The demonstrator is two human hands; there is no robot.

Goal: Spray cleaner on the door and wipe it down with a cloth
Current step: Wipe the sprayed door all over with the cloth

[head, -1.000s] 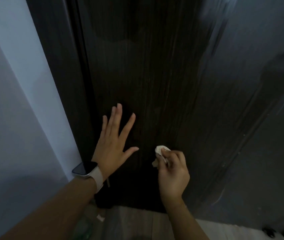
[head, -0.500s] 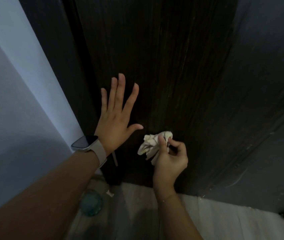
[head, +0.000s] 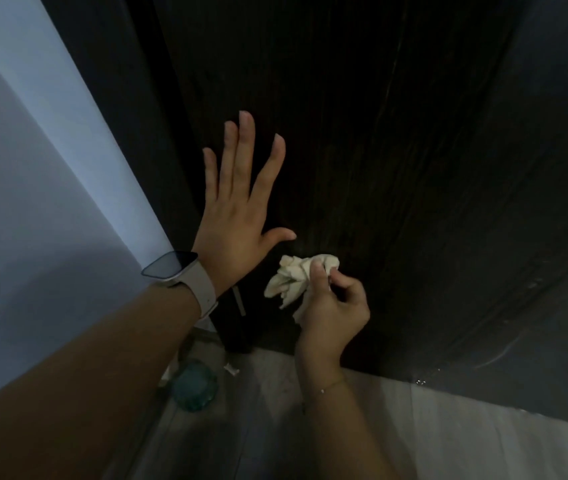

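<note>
1. At the far left stood the pale wall (head: 15,202), meeting the dark door frame (head: 116,98), and low on the floor (head: 448,427) by the frame lay a small teal glass object (head: 194,386) which we could not identify
2. Our left hand (head: 237,220), with a smartwatch (head: 175,268) on its wrist, was spread with straight fingers against the dark wood-grain door (head: 396,150), near the frame side; it looked to be steadying the door and gripped nothing
3. Just right of and below that thumb, the crumpled cream cloth (head: 293,278) was at the lower part of the door, close to the floor; we could not tell how firmly it touched the wood
4. Our right hand (head: 331,306) pinched the cloth between thumb and curled fingers, with most of the cloth bunched out to its left
5. No spray bottle was in sight, so we judged the step in hand to be wiping the lower panel
6. The next move, as we judged it, called for pressing the cloth flatter against the wood and sweeping rightward across the unwiped width, while the left hand held the door from swinging
</note>
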